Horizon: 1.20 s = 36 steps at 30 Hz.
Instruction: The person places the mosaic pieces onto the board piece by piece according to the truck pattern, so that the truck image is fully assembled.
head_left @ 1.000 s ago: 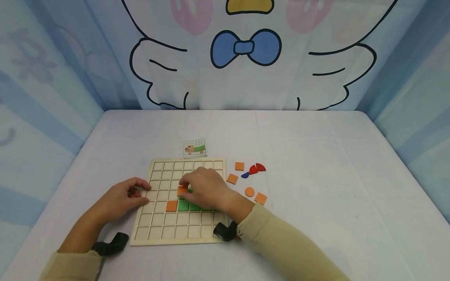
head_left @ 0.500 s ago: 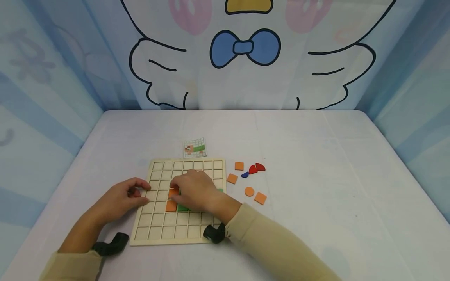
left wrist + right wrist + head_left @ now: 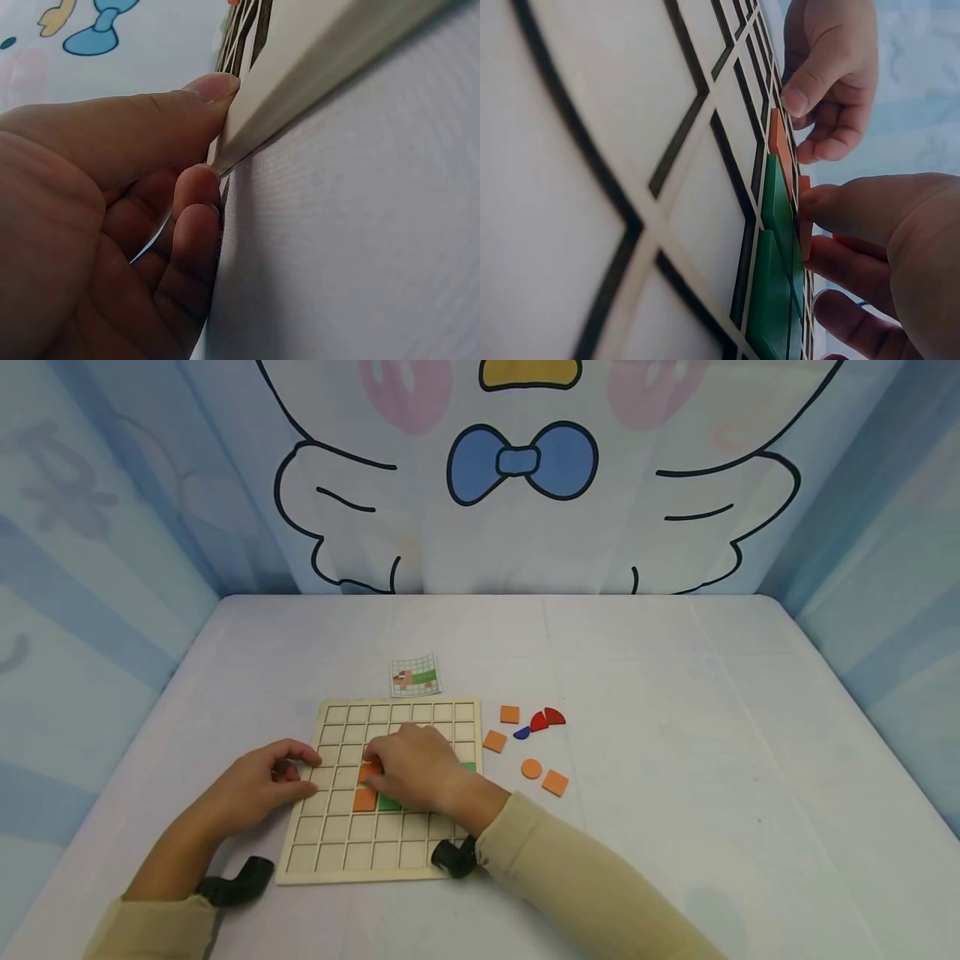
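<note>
My right hand (image 3: pixel 420 768) pinches an orange square tile (image 3: pixel 368 772) between thumb and fingers over the wooden grid board (image 3: pixel 337 856). In the right wrist view this held orange tile (image 3: pixel 805 225) stands on edge, slightly tilted above the cells. Another orange square tile (image 3: pixel 364 801) lies in the cell just nearer to me. Green tiles (image 3: pixel 772 277) sit in cells to its right, mostly hidden under the hand in the head view. My left hand (image 3: pixel 262 781) holds the board's left edge, thumb (image 3: pixel 214 86) on the rim and fingers curled against the side.
Right of the board lie loose orange squares (image 3: pixel 555 783), an orange circle (image 3: pixel 531 768), red wedges (image 3: pixel 554 717) and a small blue piece (image 3: pixel 522 733). A printed pattern card (image 3: pixel 415 676) lies behind the board. Black wrist devices (image 3: pixel 238 883) are worn at both cuffs.
The right hand has moved left with the orange tile, from above the green tiles to the cell behind the placed orange tile. It barely moves in the last half second. The left hand stays put.
</note>
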Each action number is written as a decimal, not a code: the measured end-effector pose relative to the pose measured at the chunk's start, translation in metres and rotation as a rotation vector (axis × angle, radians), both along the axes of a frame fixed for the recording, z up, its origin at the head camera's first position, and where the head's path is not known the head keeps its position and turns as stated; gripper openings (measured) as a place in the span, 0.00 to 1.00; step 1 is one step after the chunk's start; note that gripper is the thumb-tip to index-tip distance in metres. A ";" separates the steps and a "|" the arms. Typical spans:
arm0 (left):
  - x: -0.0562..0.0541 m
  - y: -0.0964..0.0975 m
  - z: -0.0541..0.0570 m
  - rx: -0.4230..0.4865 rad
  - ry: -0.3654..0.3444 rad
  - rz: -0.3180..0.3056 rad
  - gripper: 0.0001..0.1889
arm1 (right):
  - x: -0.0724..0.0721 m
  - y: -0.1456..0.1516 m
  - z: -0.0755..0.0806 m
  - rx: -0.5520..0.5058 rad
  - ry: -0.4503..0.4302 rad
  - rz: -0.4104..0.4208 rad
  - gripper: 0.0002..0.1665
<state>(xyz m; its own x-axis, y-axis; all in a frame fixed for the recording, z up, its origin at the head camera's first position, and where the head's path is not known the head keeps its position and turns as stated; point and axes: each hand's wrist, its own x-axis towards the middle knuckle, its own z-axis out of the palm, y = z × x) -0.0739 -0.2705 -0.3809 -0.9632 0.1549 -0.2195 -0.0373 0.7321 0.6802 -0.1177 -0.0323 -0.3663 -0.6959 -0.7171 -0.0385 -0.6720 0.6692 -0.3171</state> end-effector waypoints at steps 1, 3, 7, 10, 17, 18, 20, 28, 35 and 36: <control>0.000 0.000 0.000 0.000 0.000 0.000 0.19 | 0.000 0.000 0.000 -0.001 0.000 0.001 0.18; 0.000 0.000 0.000 -0.002 0.003 -0.001 0.19 | 0.000 -0.001 0.000 0.000 0.001 -0.002 0.17; 0.001 0.001 0.001 0.001 0.002 0.000 0.19 | 0.001 -0.002 -0.001 0.002 0.002 -0.015 0.16; 0.001 0.001 0.001 0.008 0.000 0.000 0.19 | 0.003 -0.003 -0.001 0.005 0.000 -0.035 0.17; 0.001 0.000 0.000 0.014 -0.008 0.004 0.19 | 0.005 -0.003 0.000 0.004 -0.011 -0.069 0.18; 0.001 0.000 0.000 0.014 -0.006 0.004 0.19 | 0.005 -0.003 0.000 0.004 -0.012 -0.071 0.18; 0.001 0.000 0.000 0.012 -0.001 0.002 0.19 | 0.005 -0.003 -0.001 0.003 -0.011 -0.074 0.18; 0.001 0.000 0.000 0.016 -0.005 0.001 0.19 | 0.005 -0.004 -0.002 0.010 -0.006 -0.070 0.18; 0.000 -0.001 -0.001 0.020 -0.012 0.008 0.19 | 0.005 0.003 0.002 -0.028 -0.028 -0.050 0.20; 0.001 0.000 -0.001 0.023 -0.011 0.009 0.19 | 0.005 0.005 0.004 -0.036 -0.033 -0.047 0.20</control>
